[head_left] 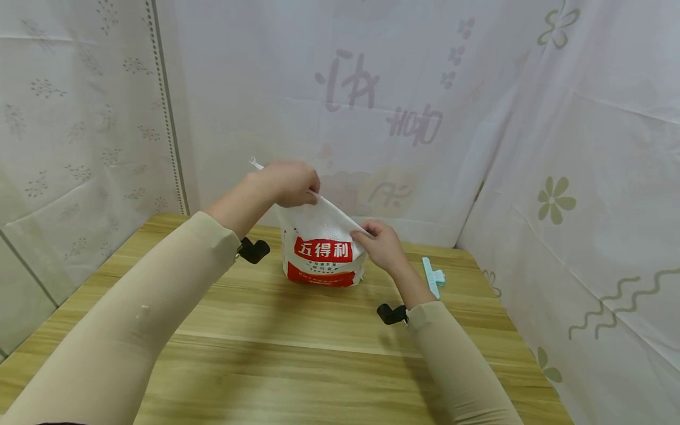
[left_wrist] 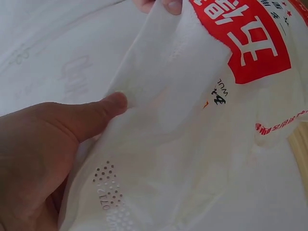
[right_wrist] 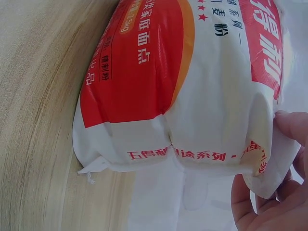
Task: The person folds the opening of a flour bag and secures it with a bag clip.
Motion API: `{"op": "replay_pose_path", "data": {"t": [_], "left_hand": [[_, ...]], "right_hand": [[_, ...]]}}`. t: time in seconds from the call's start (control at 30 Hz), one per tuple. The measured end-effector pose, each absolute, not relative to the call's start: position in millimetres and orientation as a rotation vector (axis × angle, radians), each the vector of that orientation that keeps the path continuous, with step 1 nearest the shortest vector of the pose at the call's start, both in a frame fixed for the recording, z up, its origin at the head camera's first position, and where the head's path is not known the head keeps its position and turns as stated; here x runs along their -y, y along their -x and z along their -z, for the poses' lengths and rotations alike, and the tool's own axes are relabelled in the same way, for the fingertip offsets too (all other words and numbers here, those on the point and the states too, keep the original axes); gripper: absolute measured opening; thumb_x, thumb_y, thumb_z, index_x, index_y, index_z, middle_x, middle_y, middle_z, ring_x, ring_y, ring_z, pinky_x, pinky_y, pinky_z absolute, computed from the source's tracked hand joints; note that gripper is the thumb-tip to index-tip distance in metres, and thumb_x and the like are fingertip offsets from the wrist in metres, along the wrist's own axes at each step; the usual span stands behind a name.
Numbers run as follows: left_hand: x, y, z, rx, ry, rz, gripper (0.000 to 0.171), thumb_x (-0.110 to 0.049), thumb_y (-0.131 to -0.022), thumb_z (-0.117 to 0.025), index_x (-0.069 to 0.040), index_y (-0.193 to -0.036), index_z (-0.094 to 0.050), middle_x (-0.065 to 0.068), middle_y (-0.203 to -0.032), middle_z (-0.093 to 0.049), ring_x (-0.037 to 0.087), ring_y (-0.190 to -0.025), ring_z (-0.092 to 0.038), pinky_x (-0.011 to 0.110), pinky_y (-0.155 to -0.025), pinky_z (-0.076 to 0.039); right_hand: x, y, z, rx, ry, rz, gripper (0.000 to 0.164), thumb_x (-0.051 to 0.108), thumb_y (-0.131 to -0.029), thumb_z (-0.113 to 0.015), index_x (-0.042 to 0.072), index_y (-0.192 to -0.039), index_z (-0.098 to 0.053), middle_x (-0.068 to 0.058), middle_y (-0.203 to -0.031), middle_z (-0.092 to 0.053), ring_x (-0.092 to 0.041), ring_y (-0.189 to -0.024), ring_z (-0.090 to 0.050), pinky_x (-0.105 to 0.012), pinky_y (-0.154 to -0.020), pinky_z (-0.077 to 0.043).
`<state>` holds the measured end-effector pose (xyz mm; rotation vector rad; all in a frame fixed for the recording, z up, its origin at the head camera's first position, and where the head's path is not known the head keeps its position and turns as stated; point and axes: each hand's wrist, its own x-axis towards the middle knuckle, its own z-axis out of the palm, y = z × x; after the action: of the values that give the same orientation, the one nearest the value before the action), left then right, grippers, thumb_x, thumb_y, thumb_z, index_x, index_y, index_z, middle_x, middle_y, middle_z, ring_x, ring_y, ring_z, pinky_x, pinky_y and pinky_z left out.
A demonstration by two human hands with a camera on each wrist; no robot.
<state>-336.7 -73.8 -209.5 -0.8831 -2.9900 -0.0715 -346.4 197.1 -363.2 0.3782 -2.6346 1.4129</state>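
A white and red flour bag [head_left: 324, 260] stands upright on the wooden table, its top edge pulled taut and slanting down to the right. Higher up, my left hand [head_left: 289, 183] pinches that edge near its left end; in the left wrist view the thumb of the left hand [left_wrist: 72, 120] lies over the white plastic. My right hand [head_left: 379, 245] pinches the bag's upper right corner between thumb and fingers. The right wrist view shows the red printed front of the bag [right_wrist: 144, 72] and the right hand [right_wrist: 274, 187] on its folded corner. The left hand's other fingers are mostly hidden.
A light blue sealing clip [head_left: 432, 277] lies on the wooden table [head_left: 255, 354], to the right of the bag, beyond my right forearm. Pale patterned cloth [head_left: 340, 106] hangs behind the table and on both sides.
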Motion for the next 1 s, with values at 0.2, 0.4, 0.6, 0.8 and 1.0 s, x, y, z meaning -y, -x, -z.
{"op": "replay_pose_path", "data": {"t": [0.2,0.4,0.6,0.8,1.0], "left_hand": [[72,340,211,2.971,0.866,0.065,0.024,-0.026,-0.110,-0.067,-0.011,-0.124,-0.080,0.008,-0.120,-0.079,0.026,-0.107,-0.072,0.047,-0.098,-0.061],[70,342,213,2.956,0.839,0.079,0.026,-0.025,-0.109,-0.069,-0.012,-0.128,-0.081,0.009,-0.126,-0.080,0.027,-0.109,-0.074,0.047,-0.100,-0.062],[69,344,212,2.946,0.829,0.102,0.025,-0.024,-0.108,-0.070,-0.012,-0.127,-0.081,0.009,-0.124,-0.080,0.027,-0.109,-0.075,0.046,-0.097,-0.062],[69,346,213,2.920,0.842,0.070,0.021,-0.024,-0.108,-0.071,-0.013,-0.122,-0.083,0.008,-0.121,-0.081,0.026,-0.106,-0.073,0.046,-0.094,-0.062],[72,349,213,2.936,0.874,0.115,0.026,-0.024,-0.110,-0.065,-0.013,-0.128,-0.081,0.008,-0.128,-0.079,0.028,-0.111,-0.073,0.048,-0.097,-0.062]], "right_hand": [[-197,346,363,2.645,-0.375,-1.407,0.025,0.030,-0.106,-0.074,0.005,-0.112,-0.077,-0.014,-0.118,-0.075,-0.028,-0.106,-0.068,-0.039,-0.091,-0.060],[-198,345,362,2.651,-0.384,-1.377,0.026,0.031,-0.106,-0.073,0.005,-0.112,-0.077,-0.014,-0.117,-0.076,-0.027,-0.105,-0.068,-0.038,-0.090,-0.059],[-198,346,363,2.651,-0.384,-1.386,0.026,0.030,-0.106,-0.073,0.005,-0.112,-0.077,-0.015,-0.117,-0.076,-0.028,-0.105,-0.069,-0.040,-0.091,-0.060],[-199,345,362,2.651,-0.382,-1.370,0.027,0.029,-0.106,-0.073,0.004,-0.114,-0.077,-0.016,-0.120,-0.076,-0.029,-0.109,-0.069,-0.042,-0.094,-0.060],[-198,344,362,2.644,-0.392,-1.365,0.027,0.029,-0.106,-0.073,0.004,-0.114,-0.077,-0.016,-0.119,-0.076,-0.029,-0.108,-0.069,-0.041,-0.093,-0.060]]}}
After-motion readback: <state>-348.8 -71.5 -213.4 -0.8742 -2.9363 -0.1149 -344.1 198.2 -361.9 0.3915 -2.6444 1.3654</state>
